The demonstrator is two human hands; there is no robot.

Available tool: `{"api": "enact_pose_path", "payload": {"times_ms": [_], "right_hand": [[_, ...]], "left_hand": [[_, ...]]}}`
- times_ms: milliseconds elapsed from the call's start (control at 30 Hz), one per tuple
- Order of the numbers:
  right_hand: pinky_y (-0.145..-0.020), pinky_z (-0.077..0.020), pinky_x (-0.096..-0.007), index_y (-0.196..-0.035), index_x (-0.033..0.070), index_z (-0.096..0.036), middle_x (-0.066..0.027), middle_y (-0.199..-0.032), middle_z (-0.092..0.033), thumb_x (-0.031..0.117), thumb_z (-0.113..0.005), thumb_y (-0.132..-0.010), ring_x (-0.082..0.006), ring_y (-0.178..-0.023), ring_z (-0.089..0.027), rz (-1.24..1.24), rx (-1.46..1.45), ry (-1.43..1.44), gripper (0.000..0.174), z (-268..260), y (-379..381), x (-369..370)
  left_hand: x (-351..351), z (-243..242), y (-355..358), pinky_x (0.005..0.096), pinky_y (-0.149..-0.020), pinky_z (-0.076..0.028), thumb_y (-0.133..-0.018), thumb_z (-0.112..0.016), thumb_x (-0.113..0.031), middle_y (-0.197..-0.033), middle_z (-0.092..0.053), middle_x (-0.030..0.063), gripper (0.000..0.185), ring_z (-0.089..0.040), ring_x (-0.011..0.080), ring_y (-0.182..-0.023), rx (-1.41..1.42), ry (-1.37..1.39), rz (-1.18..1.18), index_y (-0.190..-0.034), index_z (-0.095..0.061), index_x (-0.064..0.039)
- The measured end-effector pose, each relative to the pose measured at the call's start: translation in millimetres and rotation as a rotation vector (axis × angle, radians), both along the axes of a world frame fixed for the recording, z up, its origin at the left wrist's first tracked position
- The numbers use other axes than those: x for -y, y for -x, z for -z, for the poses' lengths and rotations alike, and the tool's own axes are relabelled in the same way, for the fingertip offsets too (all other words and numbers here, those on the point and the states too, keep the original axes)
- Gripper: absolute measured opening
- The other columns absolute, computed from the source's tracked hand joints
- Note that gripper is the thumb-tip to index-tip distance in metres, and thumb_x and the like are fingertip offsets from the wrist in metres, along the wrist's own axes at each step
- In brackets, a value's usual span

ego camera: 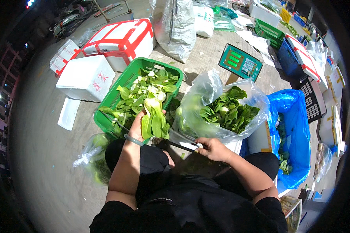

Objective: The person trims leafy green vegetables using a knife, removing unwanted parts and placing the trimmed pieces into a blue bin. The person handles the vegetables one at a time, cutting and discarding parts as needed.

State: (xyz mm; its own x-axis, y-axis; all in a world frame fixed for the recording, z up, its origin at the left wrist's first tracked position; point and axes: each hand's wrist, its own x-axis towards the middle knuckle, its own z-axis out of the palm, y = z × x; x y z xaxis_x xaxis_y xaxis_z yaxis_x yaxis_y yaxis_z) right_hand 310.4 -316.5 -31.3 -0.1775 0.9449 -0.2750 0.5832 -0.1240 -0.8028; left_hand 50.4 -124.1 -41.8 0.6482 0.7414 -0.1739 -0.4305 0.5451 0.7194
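Note:
My left hand [139,126] holds a head of bok choy [155,119] upright, its pale base at the top and its leaves hanging down, over the near side of a green plastic crate [105,107]. More bok choy and loose leaves [137,96] lie in the crate. My right hand [211,149] grips a knife or similar tool, whose dark, narrow part [179,145] points left below the bok choy; a small white piece sits at my fingers. Just beyond that hand, a large clear plastic bag [192,116] holds dark green bok choy [230,110].
A digital scale display [241,62] stands behind the clear bag. White foam boxes [84,77] are beyond the crate on the left, and a blue-lined box [297,139] is at the right. A tied bag of greens [97,158] lies beside my left knee.

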Motion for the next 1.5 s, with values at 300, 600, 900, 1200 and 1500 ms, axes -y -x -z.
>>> {"api": "enact_pose_path", "payload": {"times_ms": [300, 600, 900, 1200, 1500], "right_hand": [[-0.083, -0.0480, -0.0300, -0.120, 0.002, -0.057, -0.0110, -0.106, -0.063, 0.016, -0.071, -0.086, -0.0186, -0.093, -0.060, 0.243, -0.380, -0.457, 0.039, -38, 43, -51], [-0.084, -0.0497, -0.0262, -0.125, -0.001, -0.051, -0.0063, -0.109, -0.063, 0.003, -0.072, -0.080, -0.0116, -0.095, -0.060, 0.353, -0.728, -0.213, 0.050, -25, 89, -140], [-0.076, -0.0528, -0.0376, -0.120, 0.006, -0.054, -0.0190, -0.102, -0.062, 0.013, -0.074, -0.075, -0.0356, -0.089, -0.065, 0.319, -0.085, -0.702, 0.049, -32, 120, -157], [-0.070, -0.0521, -0.0373, -0.123, 0.005, -0.058, -0.0170, -0.093, -0.063, 0.016, -0.072, -0.082, -0.0310, -0.078, -0.065, 0.015, -0.030, -0.569, 0.045, -58, 99, -182], [-0.055, -0.0506, -0.0427, -0.116, 0.014, -0.060, -0.0104, -0.081, -0.060, 0.030, -0.064, -0.088, -0.0327, -0.065, -0.063, -0.075, 0.538, -0.812, 0.032, -76, 107, -170]], "left_hand": [[-2, 11, 1, 0.0419, -0.089, -0.054, -0.097, -0.051, -0.031, -0.118, -0.063, 0.0156, 0.045, -0.063, 0.0285, -0.105, 0.267, 0.089, 0.145, -0.130, -0.052, -0.001], [1, -9, 8, 0.0249, -0.083, -0.049, -0.089, -0.055, -0.001, -0.103, -0.061, 0.0024, 0.038, -0.058, 0.0108, -0.091, -0.247, -0.328, -0.341, -0.127, -0.055, -0.006], [9, 0, -7, 0.0242, -0.085, -0.045, -0.091, -0.065, -0.011, -0.107, -0.059, 0.0020, 0.032, -0.056, 0.0107, -0.096, -0.401, -0.505, -0.550, -0.120, -0.052, -0.004], [-11, -10, 15, 0.0284, -0.092, -0.044, -0.087, -0.070, -0.010, -0.111, -0.062, 0.0066, 0.034, -0.057, 0.0140, -0.102, -0.279, -0.301, -0.600, -0.115, -0.053, -0.001], [-25, 1, 21, 0.0309, -0.093, -0.044, -0.086, -0.069, -0.007, -0.112, -0.060, 0.0120, 0.037, -0.057, 0.0176, -0.101, -0.488, -0.642, -0.823, -0.115, -0.049, 0.002]]}}
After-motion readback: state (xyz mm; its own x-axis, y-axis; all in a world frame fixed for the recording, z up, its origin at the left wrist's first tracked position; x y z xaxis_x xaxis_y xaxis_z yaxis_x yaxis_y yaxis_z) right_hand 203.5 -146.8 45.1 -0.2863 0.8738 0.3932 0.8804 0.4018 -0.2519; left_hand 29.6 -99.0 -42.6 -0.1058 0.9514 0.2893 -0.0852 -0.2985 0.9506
